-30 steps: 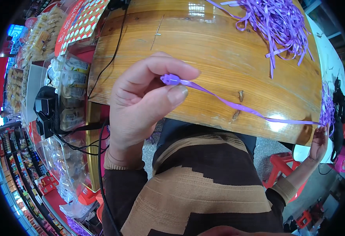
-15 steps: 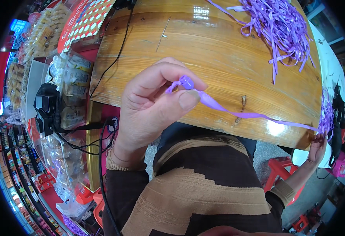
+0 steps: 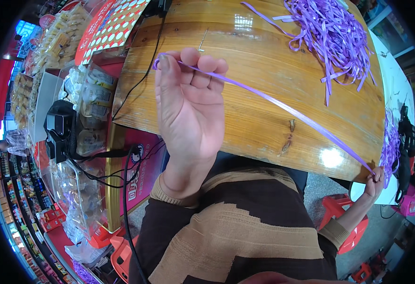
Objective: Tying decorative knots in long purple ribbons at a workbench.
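Note:
My left hand (image 3: 193,97) is raised over the near left part of the table with its palm turned up. Thumb and index finger pinch one end of a purple ribbon (image 3: 283,106), with a small curled bit showing at the thumb tip. From there the ribbon runs tight across the palm side of the fingers and slants down to the right. At the table's right corner my right hand (image 3: 374,182) is closed on its other part. Just beyond the right hand hangs a bunch of purple ribbons (image 3: 390,146).
A heap of purple ribbons (image 3: 332,38) lies on the far right of the wooden table (image 3: 245,128). A thin metal pin-like piece (image 3: 202,41) lies beyond my left hand. Left of the table stand a black device with cables (image 3: 58,128) and packaged goods. A red stool (image 3: 344,217) is at lower right.
My left hand has turned palm up and moved away and slightly left. The slack, twisted ribbon is now stretched straight. My right hand has shifted slightly nearer and left, still holding the ribbon.

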Tool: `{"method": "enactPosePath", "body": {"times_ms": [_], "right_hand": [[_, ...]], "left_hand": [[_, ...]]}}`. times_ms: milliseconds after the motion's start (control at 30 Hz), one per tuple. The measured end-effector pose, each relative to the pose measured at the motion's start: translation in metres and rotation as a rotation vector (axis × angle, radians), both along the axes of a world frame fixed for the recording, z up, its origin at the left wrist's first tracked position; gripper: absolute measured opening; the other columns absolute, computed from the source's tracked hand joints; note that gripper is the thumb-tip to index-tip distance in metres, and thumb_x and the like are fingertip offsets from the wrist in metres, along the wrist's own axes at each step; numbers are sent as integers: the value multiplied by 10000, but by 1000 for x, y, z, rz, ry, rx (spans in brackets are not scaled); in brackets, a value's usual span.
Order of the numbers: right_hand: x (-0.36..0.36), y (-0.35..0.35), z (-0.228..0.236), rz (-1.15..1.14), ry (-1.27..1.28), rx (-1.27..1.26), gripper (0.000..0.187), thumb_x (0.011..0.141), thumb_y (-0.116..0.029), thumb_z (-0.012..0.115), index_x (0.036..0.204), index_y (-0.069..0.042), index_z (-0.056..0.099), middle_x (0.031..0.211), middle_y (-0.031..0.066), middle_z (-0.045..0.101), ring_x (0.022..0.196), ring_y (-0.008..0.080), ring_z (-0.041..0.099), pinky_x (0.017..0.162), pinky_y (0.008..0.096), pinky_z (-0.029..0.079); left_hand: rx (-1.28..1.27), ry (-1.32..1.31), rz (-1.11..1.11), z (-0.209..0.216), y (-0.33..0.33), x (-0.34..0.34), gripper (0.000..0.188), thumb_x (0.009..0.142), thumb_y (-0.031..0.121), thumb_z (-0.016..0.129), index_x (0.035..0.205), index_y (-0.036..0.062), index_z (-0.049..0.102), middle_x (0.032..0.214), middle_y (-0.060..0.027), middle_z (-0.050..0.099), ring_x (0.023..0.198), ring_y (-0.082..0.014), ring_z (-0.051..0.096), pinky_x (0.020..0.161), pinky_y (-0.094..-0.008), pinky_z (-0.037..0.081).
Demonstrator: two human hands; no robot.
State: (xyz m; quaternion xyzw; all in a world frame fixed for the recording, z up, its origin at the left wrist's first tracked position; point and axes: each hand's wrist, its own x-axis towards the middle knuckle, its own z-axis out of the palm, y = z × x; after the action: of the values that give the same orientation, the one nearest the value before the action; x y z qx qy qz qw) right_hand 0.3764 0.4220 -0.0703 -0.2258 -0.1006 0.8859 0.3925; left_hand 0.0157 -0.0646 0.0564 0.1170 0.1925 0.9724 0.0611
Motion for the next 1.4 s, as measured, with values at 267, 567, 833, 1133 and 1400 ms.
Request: {"method": "enactPosePath", "body": {"times_ms": [267, 567, 833, 1133, 1400], "right_hand": [[-41, -50, 42, -214, -718, 618, 202, 947, -182, 423, 1055, -26, 493, 591, -53, 292, 472, 41, 247, 410, 196, 218], [-193, -253, 129, 337, -642, 1363, 311, 783, -25, 586, 1091, 1, 563, 745, -22, 522, 629, 40, 463, 553, 161, 349], [-246, -315, 150, 466, -137, 1693, 390, 693, -27, 707, 1057, 31, 580, 811, 77, 598, 714, 139, 562, 576, 228, 423], [-241, -311, 139, 300, -219, 1902, 256, 704, -22, 683, 951, 26, 633, 809, 85, 632, 701, 179, 584, 582, 258, 459], [-242, -306, 134, 447, -147, 1738, 128, 792, -50, 608, 893, 29, 619, 752, 85, 589, 653, 154, 539, 568, 252, 421]], "left_hand": [[-508, 265, 164, -2, 4, 9, 188, 910, 169, 513, 999, 15, 577, 768, -20, 558, 571, -79, 434, 643, -290, 384], [-968, 578, -22, 3, 15, 43, 199, 745, -42, 647, 940, -7, 626, 821, -38, 544, 709, -93, 478, 615, -205, 364], [-1232, 934, 254, 6, 19, 49, 230, 668, -41, 684, 883, 6, 619, 680, -65, 560, 587, -165, 507, 507, -262, 398], [-1325, 1017, 294, 6, 22, 48, 251, 633, -42, 708, 862, 1, 616, 675, -71, 563, 563, -171, 518, 462, -259, 402], [-1281, 994, 195, 6, 23, 49, 224, 634, -30, 720, 827, 18, 616, 657, -63, 562, 537, -159, 508, 460, -258, 395]]}}
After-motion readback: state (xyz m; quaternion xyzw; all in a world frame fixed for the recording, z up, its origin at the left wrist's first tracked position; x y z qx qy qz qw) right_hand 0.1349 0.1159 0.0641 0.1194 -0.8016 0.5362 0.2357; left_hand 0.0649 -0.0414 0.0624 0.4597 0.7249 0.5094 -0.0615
